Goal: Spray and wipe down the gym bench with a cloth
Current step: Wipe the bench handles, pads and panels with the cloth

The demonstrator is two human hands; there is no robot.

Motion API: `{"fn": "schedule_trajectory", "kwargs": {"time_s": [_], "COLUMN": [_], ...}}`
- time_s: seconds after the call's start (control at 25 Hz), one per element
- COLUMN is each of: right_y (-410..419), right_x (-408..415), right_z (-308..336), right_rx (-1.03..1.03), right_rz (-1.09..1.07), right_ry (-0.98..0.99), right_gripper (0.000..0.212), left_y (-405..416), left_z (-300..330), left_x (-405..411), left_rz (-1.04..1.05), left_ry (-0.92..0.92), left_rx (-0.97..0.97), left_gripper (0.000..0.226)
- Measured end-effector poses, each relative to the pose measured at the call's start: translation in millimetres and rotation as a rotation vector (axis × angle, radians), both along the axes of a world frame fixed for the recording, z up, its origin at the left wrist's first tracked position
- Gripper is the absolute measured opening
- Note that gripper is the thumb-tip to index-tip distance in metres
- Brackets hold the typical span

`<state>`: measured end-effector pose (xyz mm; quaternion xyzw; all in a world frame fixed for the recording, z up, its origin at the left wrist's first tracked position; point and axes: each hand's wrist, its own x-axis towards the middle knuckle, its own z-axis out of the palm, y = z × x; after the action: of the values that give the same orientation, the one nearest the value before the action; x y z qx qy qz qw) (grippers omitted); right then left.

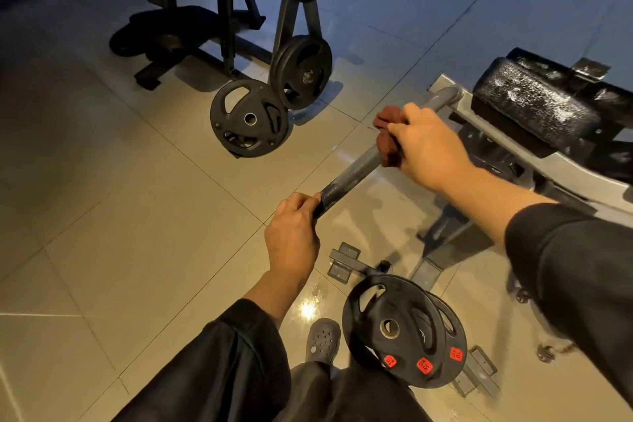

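Bench [534,161] wiping is under way, and from where I stand it looks about midway at best. The pad [534,106] sits just beyond the right hand [428,147] and shows pale streaks and flecks; whether that is spray or worn vinyl I cannot tell. Right now the work is on the bar [349,175] that sticks out from the bench frame. The right hand is wrapped round that bar with a dark red cloth [387,140] bunched under its fingers. The left hand [294,233] grips the bar's near end, steadying it. No spray bottle is in sight. I judge the frame below the pad, and perhaps the pad itself, are left to do.
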<state>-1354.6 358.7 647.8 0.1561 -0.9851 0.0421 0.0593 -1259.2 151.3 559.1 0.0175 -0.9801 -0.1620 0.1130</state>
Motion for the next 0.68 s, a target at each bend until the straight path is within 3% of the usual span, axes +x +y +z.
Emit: {"fn": "schedule_trajectory", "kwargs": {"time_s": [0.2,0.4,0.48,0.68], "right_y": [-59,-52,-32,-21], "right_x": [38,41,24,8], "right_z": [-24,-14,0,-8], "right_rx": [-0.016,-0.028,-0.086,-0.096], "right_rz": [0.134,0.298,0.251,0.006], "right_ry": [-0.083,-0.105,-0.146,-0.034], "right_gripper": [0.045,0.038,0.030,0.018], "left_y": [-1,-4,-6,-5], "left_z": [0,-1,0,-2], "left_x": [0,0,-1,-2], "left_rz": [-0.008,-0.034,-0.044,-0.039], "left_ry": [0.031,0.048,0.049,0.069], "left_rx": [-0.020,-0.018,-0.012,0.018], "left_gripper": [0.045,0.045,0.042,0.040]}}
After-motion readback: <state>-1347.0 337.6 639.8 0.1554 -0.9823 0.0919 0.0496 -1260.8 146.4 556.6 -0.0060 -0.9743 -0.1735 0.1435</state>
